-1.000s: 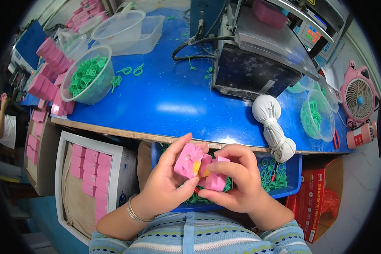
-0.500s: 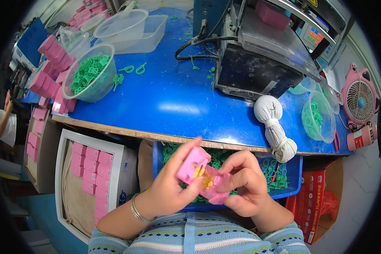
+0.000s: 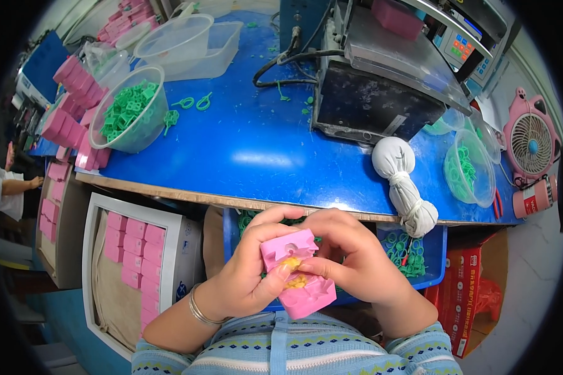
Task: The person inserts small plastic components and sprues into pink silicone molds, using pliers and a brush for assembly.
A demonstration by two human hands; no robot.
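Over the blue tray, a pink rubber-like block mold [image 3: 289,245] is parted into two halves, joined or held close together. Yellow wax-like lumps [image 3: 296,282] lie in the hollow between them. My left hand [image 3: 247,272] is wrapped round the mold's left side, its thumb against the yellow stuff. From the right, my right hand [image 3: 356,256] bends its fingers behind the mold, with its thumb pressed into the gap at the yellow part. What its fingertips grip is partly hidden. Below sits the blue tray [image 3: 443,259], filled with small green plastic pieces [image 3: 413,269].
A blue table [image 3: 263,156] carries a clear tub [image 3: 147,134] of green pieces, stacked pink blocks [image 3: 65,128], a black press machine [image 3: 372,103] and a white cloth bundle [image 3: 401,187]. To the right are another tub [image 3: 481,187] and a pink fan [image 3: 532,140]. A white frame [image 3: 169,294] holds pink blocks.
The mold has turned, and its lower half has tipped so its outer face shows. My right hand has moved left and inward, its thumb now at the yellow lumps.
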